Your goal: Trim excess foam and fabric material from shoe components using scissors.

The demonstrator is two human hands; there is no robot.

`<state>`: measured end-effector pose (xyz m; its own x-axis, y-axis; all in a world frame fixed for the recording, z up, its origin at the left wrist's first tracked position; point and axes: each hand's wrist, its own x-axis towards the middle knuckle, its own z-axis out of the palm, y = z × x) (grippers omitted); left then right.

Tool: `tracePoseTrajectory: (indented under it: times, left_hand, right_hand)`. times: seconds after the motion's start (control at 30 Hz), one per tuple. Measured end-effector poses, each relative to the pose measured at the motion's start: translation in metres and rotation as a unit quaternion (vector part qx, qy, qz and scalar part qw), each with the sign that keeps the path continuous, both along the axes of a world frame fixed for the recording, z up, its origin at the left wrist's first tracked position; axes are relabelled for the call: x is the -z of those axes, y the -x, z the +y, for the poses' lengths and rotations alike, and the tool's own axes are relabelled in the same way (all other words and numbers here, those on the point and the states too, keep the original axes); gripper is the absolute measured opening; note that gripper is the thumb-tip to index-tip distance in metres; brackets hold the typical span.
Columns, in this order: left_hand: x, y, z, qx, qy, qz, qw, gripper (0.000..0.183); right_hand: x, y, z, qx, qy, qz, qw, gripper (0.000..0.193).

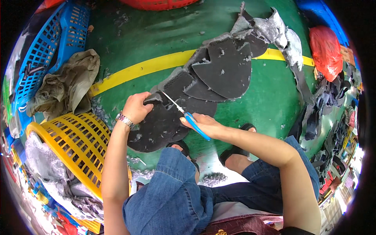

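My left hand (137, 108), with a metal-banded watch at the wrist, pinches the upper edge of a dark grey rounded fabric piece (152, 127). My right hand (204, 124) grips a pair of scissors (190, 118) by their blue handles. The blades point up and left, over the dark fabric near my left fingers, and look nearly closed. Several similar dark pieces (225, 72) overlap in a strip running up and right, joined along a ragged edge. A torn pale fluffy scrap (274, 29) lies at the strip's far end.
A yellow basket (78, 137) with grey fluffy material stands at my left. Beyond it are crumpled olive cloth (68, 80) and a blue basket (41, 51). A red plastic bag (326, 53) and dark scraps (323, 100) lie at right. A yellow stripe (145, 70) crosses the green floor (250, 113).
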<state>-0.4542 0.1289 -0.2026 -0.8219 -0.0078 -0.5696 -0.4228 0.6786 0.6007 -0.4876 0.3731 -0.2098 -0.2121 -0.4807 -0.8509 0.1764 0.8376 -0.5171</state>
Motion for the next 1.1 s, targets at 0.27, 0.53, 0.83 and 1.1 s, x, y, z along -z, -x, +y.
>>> tracePoseTrajectory:
  times: [0.27,0.53,0.83,1.1]
  left_hand:
    - [0.001,0.001,0.002,-0.004,0.002,-0.015,1.000,0.033]
    - [-0.026,-0.011,0.004,0.033,0.191,-0.045,0.980,0.032]
    - [-0.074,-0.014,0.036,0.237,0.059,0.029,0.969,0.014]
    - [0.067,0.085,0.011,0.221,0.123,0.272,0.929,0.028]
  right_hand:
    - [-0.002,0.002,-0.013,0.012,-0.014,0.003,1.000,0.085]
    - [-0.016,0.009,0.013,-0.023,-0.002,-0.050,0.999,0.078]
    - [0.020,0.071,0.034,0.057,-0.053,0.027,0.997,0.080]
    - [0.022,0.087,0.017,0.075,-0.005,-0.054,0.996,0.067]
